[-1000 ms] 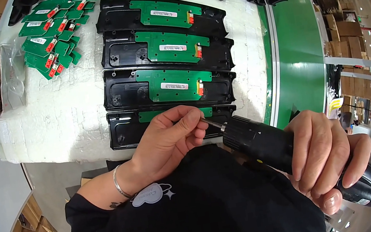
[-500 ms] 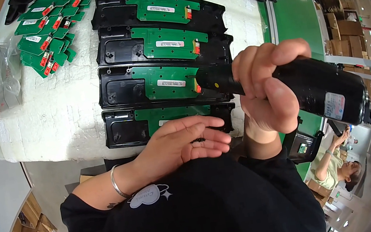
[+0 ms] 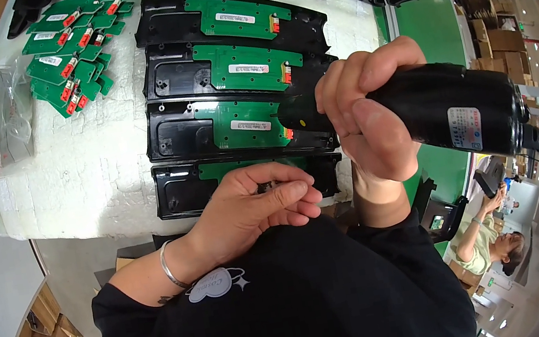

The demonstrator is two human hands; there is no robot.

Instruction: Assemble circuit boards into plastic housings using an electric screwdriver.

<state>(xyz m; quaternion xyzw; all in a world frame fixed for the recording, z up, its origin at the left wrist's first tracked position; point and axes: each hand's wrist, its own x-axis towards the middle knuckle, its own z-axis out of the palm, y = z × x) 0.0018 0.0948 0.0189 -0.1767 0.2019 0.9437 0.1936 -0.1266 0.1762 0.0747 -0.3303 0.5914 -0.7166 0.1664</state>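
the right hand (image 3: 374, 116) is gripping a black power driver (image 3: 441, 95), its nose sitting over the right end of a green circuit board (image 3: 239, 112) — the one lying in the third black panel (image 3: 179, 138) from the far side of the worktop (image 3: 107, 166). the left hand (image 3: 247, 207) is curling loosely, thumb near the fingers; small dark bits are showing there, too tiny to name. doing this well is probably calling for a driver standing square to the board, light steady pressure, and a prompt stop at any resistance — the tip is hiding from view, so contact cannot be told. the driver is carrying a white label (image 3: 466, 127) with red and dark print; the boards are wearing pale printed stickers (image 3: 251, 125), and the black shirt (image 3: 345, 290) is bearing a light patch (image 3: 214, 284) with script.
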